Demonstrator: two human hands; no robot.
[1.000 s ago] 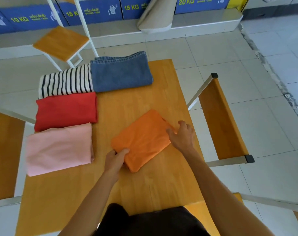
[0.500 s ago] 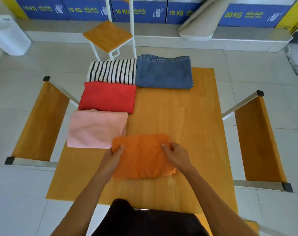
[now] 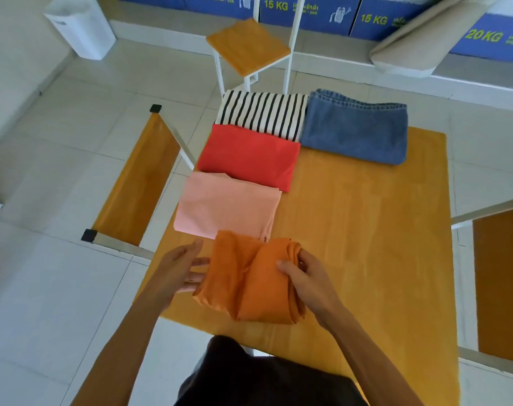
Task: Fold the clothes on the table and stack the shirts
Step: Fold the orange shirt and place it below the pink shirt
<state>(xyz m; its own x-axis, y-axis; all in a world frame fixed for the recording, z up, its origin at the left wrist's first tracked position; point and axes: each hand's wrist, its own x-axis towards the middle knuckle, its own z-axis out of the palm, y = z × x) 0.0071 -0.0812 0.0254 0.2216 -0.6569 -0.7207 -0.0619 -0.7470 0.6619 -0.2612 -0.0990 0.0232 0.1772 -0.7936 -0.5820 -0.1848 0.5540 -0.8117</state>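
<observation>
The orange shirt [image 3: 254, 281], folded into a thick bundle, is held at the near left part of the wooden table [image 3: 366, 230], its far edge overlapping the near edge of the pink shirt [image 3: 227, 208]. The right hand [image 3: 311, 284] is closed on the bundle's right side — thumb on top, fingers wrapped round the stacked fold edges. The left hand [image 3: 179, 272] is open, fingers spread and nearly straight, its fingertips touching or slipping under the bundle's left edge; whether it grips the cloth cannot be told. Along the table's left edge the folded clothes lie in a row, each touching the next: pink shirt nearest, red shirt [image 3: 248, 156] behind it, striped shirt [image 3: 261, 114] at the far left corner. The folded jeans [image 3: 356, 127] lie just beside the striped shirt along the far edge — touching it.
</observation>
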